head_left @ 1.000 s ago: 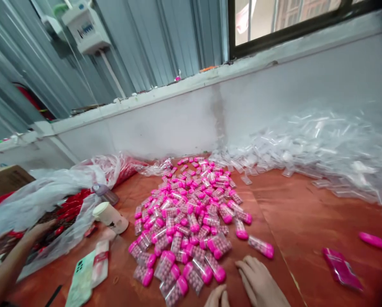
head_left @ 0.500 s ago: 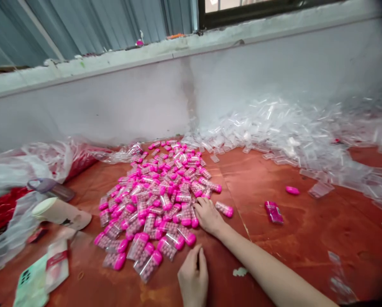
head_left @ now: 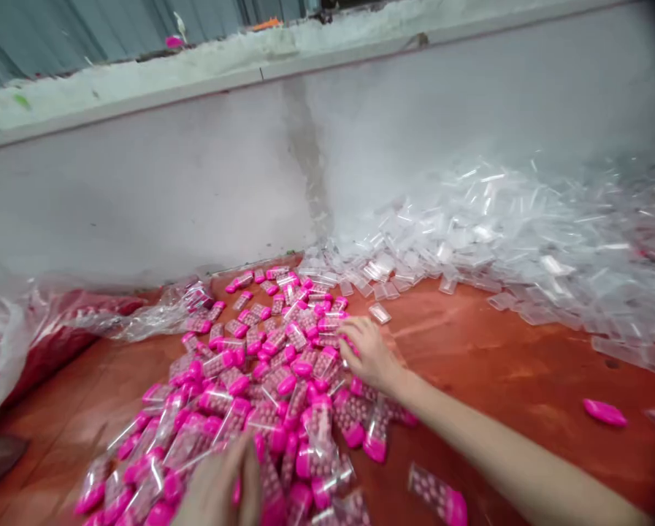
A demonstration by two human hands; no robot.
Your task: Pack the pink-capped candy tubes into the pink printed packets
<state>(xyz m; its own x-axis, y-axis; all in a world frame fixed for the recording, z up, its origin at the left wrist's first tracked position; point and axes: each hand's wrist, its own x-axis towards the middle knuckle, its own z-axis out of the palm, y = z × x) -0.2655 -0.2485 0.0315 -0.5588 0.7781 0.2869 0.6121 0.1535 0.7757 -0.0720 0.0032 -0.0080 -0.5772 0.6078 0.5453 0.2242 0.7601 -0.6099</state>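
Head view: the right hand (head_left: 371, 358) lies flat, fingers spread, on the pile of pink-capped packs (head_left: 272, 380); the left hand (head_left: 220, 489) is blurry, grip unclear, touching the pile's near edge

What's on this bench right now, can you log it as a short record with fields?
surface: red-brown bench against a pale wall
main pile: pink-capped packets heaped mid-bench
right hand: fingers spread, resting on the far side of the pile
left hand: blurred, at the near edge of the pile; grip unclear
clear pile: empty clear packets along the wall at right
strays: pink cap alone at right; one packet apart near the forearm
left edge: plastic bag over red contents
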